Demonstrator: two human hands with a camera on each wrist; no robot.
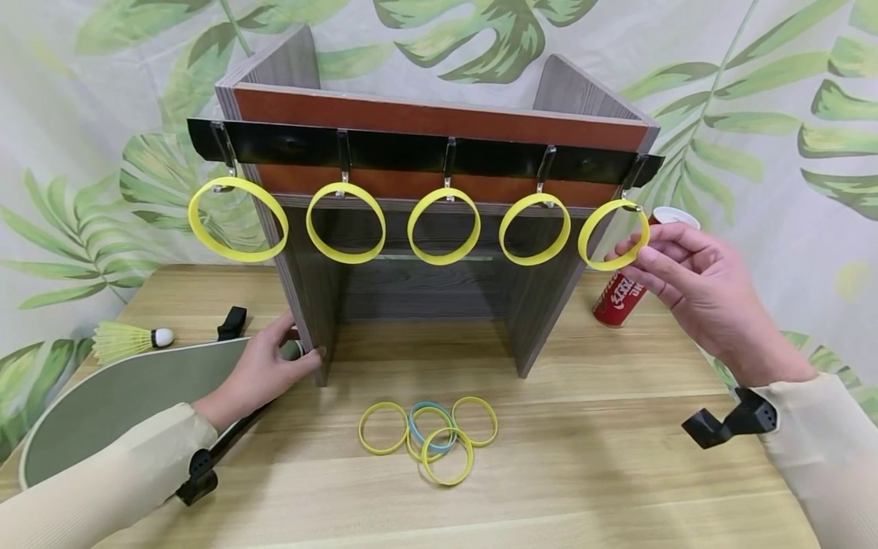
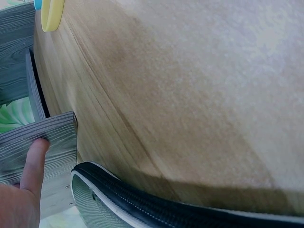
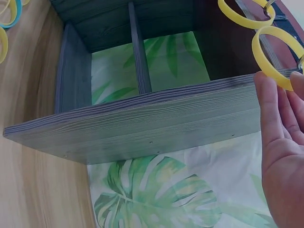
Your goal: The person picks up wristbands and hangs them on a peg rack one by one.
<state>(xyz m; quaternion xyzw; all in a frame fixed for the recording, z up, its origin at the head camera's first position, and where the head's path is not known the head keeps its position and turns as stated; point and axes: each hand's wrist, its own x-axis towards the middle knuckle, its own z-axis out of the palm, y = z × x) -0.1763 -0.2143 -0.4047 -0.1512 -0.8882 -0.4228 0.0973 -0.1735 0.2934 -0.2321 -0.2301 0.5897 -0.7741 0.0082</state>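
Note:
My right hand (image 1: 713, 297) pinches the lower right side of the rightmost yellow silicone wristband (image 1: 588, 236), between thumb and fingertips. That band's top meets a metal hook on the black strip (image 1: 398, 152). In the right wrist view the same wristband (image 3: 266, 61) touches the fingertips. Several other yellow wristbands (image 1: 411, 229) hang from the strip's hooks, in a row to the left. My left hand (image 1: 257, 374) rests against the outer face of the grey wooden shelf's (image 1: 305, 305) left side panel. In the left wrist view its thumb (image 2: 34, 166) presses the panel near the front edge.
Several yellow wristbands (image 1: 366, 442) and a blue one (image 1: 414, 415) lie overlapping on the wooden table (image 1: 549, 473). Left of the shelf are a grey-green racket cover (image 1: 144, 404) and a yellow shuttlecock (image 1: 123, 341). A red can (image 1: 615, 305) stands behind my right hand.

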